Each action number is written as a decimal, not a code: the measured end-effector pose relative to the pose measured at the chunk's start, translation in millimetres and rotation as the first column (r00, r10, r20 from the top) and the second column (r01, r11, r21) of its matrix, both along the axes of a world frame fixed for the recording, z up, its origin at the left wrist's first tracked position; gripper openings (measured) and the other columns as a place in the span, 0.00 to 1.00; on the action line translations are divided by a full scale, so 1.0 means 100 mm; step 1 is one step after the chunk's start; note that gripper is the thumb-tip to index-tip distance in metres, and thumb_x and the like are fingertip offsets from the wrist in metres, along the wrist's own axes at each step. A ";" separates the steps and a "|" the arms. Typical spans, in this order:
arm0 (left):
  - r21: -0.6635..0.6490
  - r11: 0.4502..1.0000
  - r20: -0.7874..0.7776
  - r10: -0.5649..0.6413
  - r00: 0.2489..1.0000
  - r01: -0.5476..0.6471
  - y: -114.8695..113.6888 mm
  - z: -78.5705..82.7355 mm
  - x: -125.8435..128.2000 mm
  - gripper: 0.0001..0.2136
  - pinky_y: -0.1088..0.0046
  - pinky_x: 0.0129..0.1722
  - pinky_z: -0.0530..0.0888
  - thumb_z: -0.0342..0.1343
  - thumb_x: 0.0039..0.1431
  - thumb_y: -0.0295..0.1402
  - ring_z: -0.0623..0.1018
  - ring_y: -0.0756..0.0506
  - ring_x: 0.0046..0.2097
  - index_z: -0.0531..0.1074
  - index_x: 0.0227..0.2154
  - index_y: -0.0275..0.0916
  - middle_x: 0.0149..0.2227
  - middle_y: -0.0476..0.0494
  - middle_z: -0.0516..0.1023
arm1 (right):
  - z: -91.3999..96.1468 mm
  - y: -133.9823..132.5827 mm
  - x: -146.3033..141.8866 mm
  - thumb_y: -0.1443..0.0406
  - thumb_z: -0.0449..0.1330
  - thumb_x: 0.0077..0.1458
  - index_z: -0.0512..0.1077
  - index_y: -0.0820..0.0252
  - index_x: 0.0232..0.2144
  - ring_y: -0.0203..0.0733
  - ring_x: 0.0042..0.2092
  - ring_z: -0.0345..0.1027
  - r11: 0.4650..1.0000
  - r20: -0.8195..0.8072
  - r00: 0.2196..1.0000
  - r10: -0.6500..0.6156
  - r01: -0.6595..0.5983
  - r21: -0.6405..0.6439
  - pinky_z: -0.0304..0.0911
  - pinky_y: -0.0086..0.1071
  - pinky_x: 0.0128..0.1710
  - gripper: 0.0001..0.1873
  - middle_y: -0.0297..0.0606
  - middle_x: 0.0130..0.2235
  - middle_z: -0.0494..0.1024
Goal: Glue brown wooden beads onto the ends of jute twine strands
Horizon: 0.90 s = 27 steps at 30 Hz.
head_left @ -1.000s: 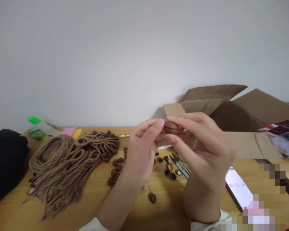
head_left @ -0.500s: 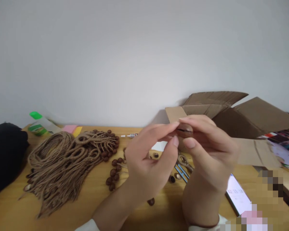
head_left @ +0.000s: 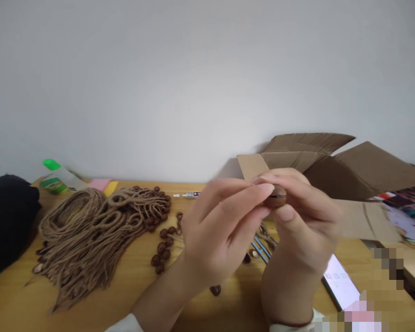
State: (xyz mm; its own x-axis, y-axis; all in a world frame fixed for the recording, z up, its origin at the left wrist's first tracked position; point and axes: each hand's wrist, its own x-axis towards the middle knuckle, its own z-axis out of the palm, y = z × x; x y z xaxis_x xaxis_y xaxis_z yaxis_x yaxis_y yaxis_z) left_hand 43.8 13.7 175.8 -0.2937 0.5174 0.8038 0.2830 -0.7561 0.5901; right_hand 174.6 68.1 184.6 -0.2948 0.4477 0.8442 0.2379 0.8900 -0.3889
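Note:
A round, brown macadamia nut (head_left: 278,197) with a dark slit across its shell is held up in front of me. My right hand (head_left: 302,221) grips it between thumb and fingers from the right. From the left, my left hand (head_left: 221,221) is closed, its thumb and fingertips pinched against the nut's side and partly hiding it. Below the hands, a pair of blue-handled tweezers (head_left: 262,249) lies on the wooden table (head_left: 124,304) beside a pale-and-brown half shell (head_left: 253,253). Another brown nut (head_left: 215,290) rests nearer to me.
Bundled tan cords (head_left: 93,240) with brown nuts at their ends spread over the left side. A cluster of nuts (head_left: 162,249) and a glue tube (head_left: 190,195) lie centrally. A cardboard box (head_left: 318,175) stands open at right, near a phone (head_left: 340,281). Black cloth (head_left: 10,226) sits far left.
The nut has shifted slightly right and down in my right fingers. My left fingers have moved right and now overlap the nut's left side, covering part of the slit.

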 end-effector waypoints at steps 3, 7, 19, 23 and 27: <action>0.027 0.999 -0.082 0.037 0.996 -0.035 0.03 -0.03 -0.04 0.23 0.69 0.40 0.74 0.61 0.51 0.23 0.75 0.46 0.42 0.72 0.48 0.54 0.42 0.48 0.76 | 0.01 0.04 -0.03 0.57 0.55 0.61 0.73 0.51 0.43 0.44 0.41 0.70 0.968 -0.082 0.975 0.208 -0.217 -0.128 0.71 0.40 0.37 0.12 0.41 0.38 0.75; 0.061 0.995 -0.053 0.085 0.995 -0.081 0.06 -0.03 -0.07 0.19 0.67 0.44 0.73 0.63 0.50 0.25 0.73 0.44 0.47 0.74 0.44 0.52 0.47 0.48 0.73 | -0.05 0.15 -0.15 0.58 0.55 0.61 0.73 0.53 0.43 0.38 0.34 0.69 0.759 -0.275 0.791 0.547 -0.607 -0.235 0.70 0.34 0.32 0.11 0.37 0.33 0.73; 0.006 0.999 0.001 0.053 0.999 -0.053 0.06 0.05 -0.08 0.14 0.68 0.46 0.74 0.63 0.50 0.23 0.78 0.46 0.43 0.76 0.39 0.46 0.39 0.51 0.80 | -0.19 0.24 -0.36 0.48 0.50 0.59 0.71 0.57 0.27 0.35 0.24 0.57 0.648 -0.302 0.794 0.527 -0.606 -0.461 0.64 0.31 0.25 0.22 0.32 0.21 0.61; 0.126 0.981 -0.055 0.154 0.986 -0.146 0.10 0.07 -0.08 0.10 0.70 0.41 0.77 0.61 0.53 0.24 0.79 0.47 0.40 0.75 0.38 0.43 0.37 0.48 0.80 | -0.15 0.18 -0.33 0.55 0.57 0.58 0.75 0.52 0.34 0.33 0.25 0.59 0.379 -0.564 0.607 0.560 -0.793 -0.478 0.61 0.26 0.24 0.10 0.32 0.24 0.67; 0.165 0.973 -0.104 0.181 0.978 -0.163 0.12 0.07 -0.08 0.09 0.70 0.41 0.78 0.59 0.55 0.23 0.79 0.48 0.40 0.74 0.38 0.41 0.37 0.47 0.80 | -0.12 0.14 -0.32 0.59 0.60 0.57 0.77 0.49 0.36 0.33 0.26 0.61 0.210 -0.672 0.499 0.547 -0.859 -0.466 0.63 0.25 0.26 0.07 0.32 0.26 0.70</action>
